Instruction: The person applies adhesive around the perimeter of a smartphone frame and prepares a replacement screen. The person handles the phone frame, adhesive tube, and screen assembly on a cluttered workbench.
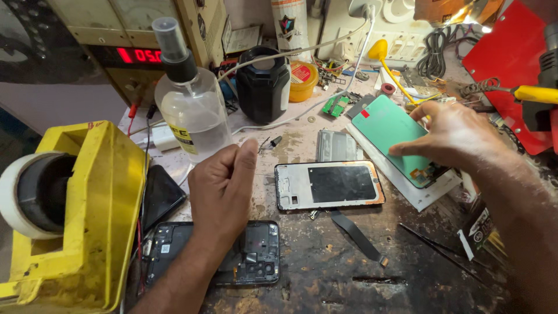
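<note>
My left hand (221,186) hovers in a loose fist over the bench, above a dark opened phone body (256,256) and just left of a phone frame with an orange rim (328,185). It holds nothing that I can see. My right hand (453,136) reaches over a new display panel covered in green film (390,125), fingertips touching its right part. The panel lies tilted on a white box (427,195). A black flex ribbon (356,231) trails from the frame toward me.
A clear spray bottle (192,110) and a black cylinder (263,81) stand behind. A yellow tape dispenser (75,215) fills the left. A metal plate (338,145), black tweezers (439,247), a red panel (514,58) and cables lie around.
</note>
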